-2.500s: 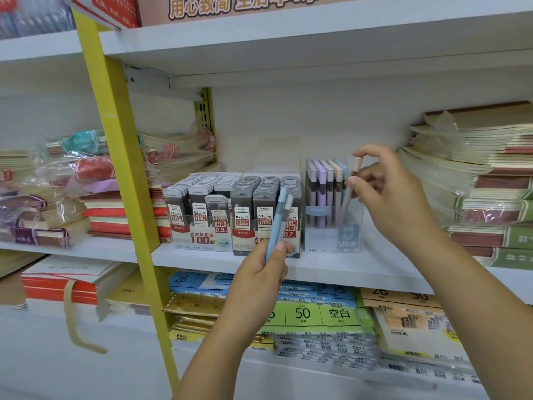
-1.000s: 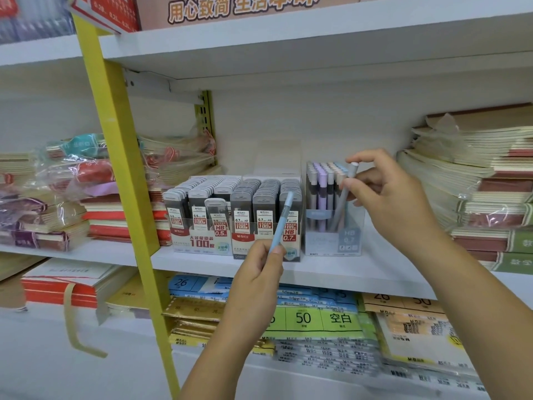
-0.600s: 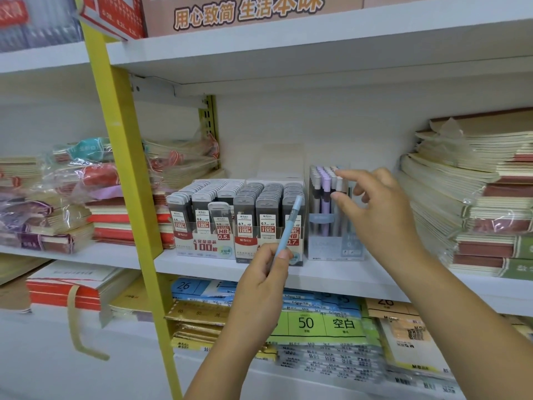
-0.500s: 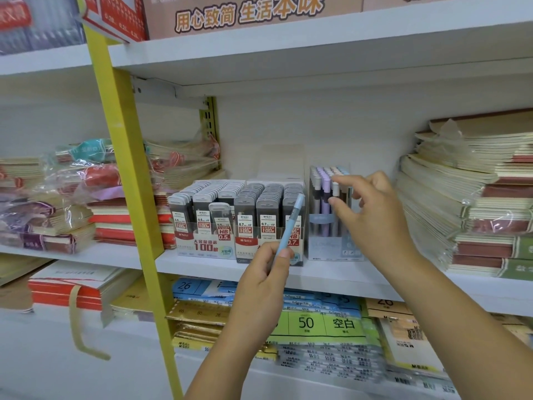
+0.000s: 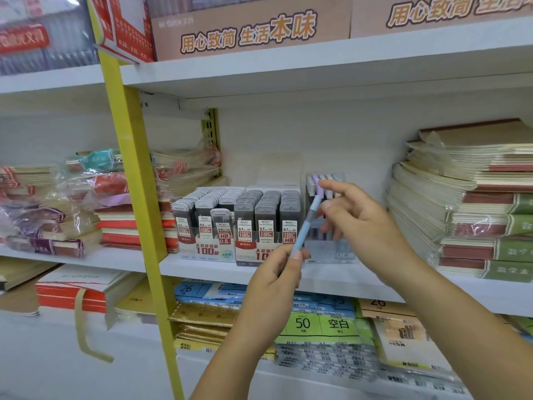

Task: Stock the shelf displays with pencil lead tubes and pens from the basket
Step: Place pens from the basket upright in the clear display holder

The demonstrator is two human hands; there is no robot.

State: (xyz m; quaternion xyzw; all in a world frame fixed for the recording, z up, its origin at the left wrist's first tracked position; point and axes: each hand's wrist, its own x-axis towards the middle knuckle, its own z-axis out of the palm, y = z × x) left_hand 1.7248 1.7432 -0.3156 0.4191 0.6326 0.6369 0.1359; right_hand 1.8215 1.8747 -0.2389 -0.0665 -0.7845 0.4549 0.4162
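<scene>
White shop shelf (image 5: 207,268) w/ a clear pen box (image 5: 328,252) on it; lead tube displays (image 5: 239,223) just left of the box, notebook stacks (image 5: 476,212) to its right, yellow upright (image 5: 138,197) further left. Left hand (image 5: 274,284) pinches a light blue pen (image 5: 305,226) tilted up in front of the box. Right hand (image 5: 366,223) is loose, holding nothing, fingers spread by the pen's top end, can't tell if touching tbh.
</scene>
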